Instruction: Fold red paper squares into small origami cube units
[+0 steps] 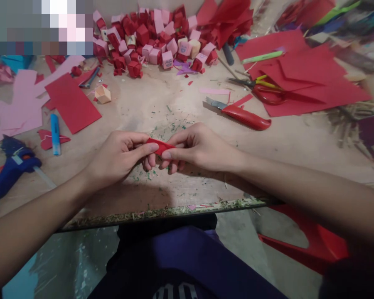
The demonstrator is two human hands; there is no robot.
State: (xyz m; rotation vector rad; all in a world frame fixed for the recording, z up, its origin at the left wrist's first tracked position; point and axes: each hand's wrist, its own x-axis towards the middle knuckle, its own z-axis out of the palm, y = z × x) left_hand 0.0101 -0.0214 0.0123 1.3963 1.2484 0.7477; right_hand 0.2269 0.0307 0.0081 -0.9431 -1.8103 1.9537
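Note:
A small folded piece of red paper (161, 146) is pinched between my two hands, above the near middle of the wooden table. My left hand (122, 154) grips its left end, thumb on top and fingers curled beneath. On its right end, my right hand (195, 148) closes the same way, thumb pressing from the front. The fingers cover both ends of the paper. Beyond my right hand lies a red-handled utility knife (244, 116) with its blade pointing left. Green paper bits (171, 124) are scattered around and under my hands.
Many small red and pink paper boxes (154, 54) crowd the back. Red sheets (311, 79) and scissors (264, 89) lie at right. At left are a red rectangle (73, 103), pink paper (23, 99), a blue marker (55, 133) and a blue glue gun (11, 166).

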